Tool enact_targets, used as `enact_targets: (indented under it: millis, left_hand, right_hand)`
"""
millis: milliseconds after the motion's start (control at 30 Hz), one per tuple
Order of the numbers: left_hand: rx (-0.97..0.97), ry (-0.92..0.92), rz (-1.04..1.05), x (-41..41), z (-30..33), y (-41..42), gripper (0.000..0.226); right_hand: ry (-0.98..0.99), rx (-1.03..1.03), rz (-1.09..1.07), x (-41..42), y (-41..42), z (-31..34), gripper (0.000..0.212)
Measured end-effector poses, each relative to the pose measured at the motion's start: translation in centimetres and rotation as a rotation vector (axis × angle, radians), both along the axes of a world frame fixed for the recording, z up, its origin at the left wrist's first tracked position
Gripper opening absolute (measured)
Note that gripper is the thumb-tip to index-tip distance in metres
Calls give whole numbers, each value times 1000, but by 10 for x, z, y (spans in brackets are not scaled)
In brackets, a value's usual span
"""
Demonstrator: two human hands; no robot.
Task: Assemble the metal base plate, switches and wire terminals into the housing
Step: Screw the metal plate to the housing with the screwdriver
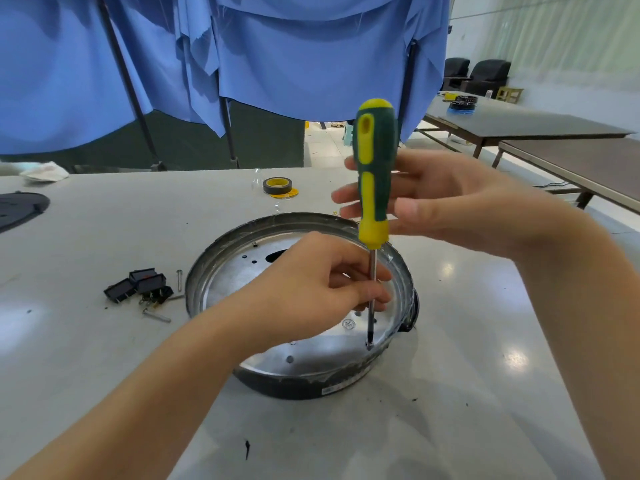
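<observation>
Down at the near right of the metal base plate, the screwdriver stands almost upright, its tip set on a screw close to the rim; the plate lies seated inside the round dark housing, which sits mid-surface; the left hand pinches the steel shaft low down between thumb and fingers, a narrow grip, I judge to steady the tip on the screw head; the right hand is up at the green-and-yellow handle, fingers spread wide and loose behind it, thumb in front, more a rolling contact than a clamp, likely mid-twist; another screw already sits in the plate just left of the tip; left of the housing wait the black rocker switches and loose bolts, kept within reach for later steps, wire terminals among them hard to tell; far behind lies a roll of black tape; a pale label on the housing's near wall is too small to read; no brand shows on the handle.
</observation>
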State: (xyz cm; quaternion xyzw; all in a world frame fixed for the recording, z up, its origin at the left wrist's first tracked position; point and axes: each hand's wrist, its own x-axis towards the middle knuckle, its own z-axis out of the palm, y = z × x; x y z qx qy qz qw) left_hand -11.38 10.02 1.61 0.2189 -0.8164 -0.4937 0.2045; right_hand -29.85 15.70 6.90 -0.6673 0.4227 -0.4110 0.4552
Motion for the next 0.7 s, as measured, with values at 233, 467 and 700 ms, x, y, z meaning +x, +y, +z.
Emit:
enact_targets:
  millis: [233, 467, 700]
  left_hand:
    - [36, -30, -111, 4, 1, 0, 27]
    - [-72, 48, 114, 0, 2, 3, 16]
    - [-103, 3, 72, 2, 2, 1, 9]
  right_hand:
    - [-15, -51, -34, -3, -3, -3, 42]
    - [225, -232, -226, 16, 1, 1, 31]
    - [256, -168, -211, 15, -1, 1, 43]
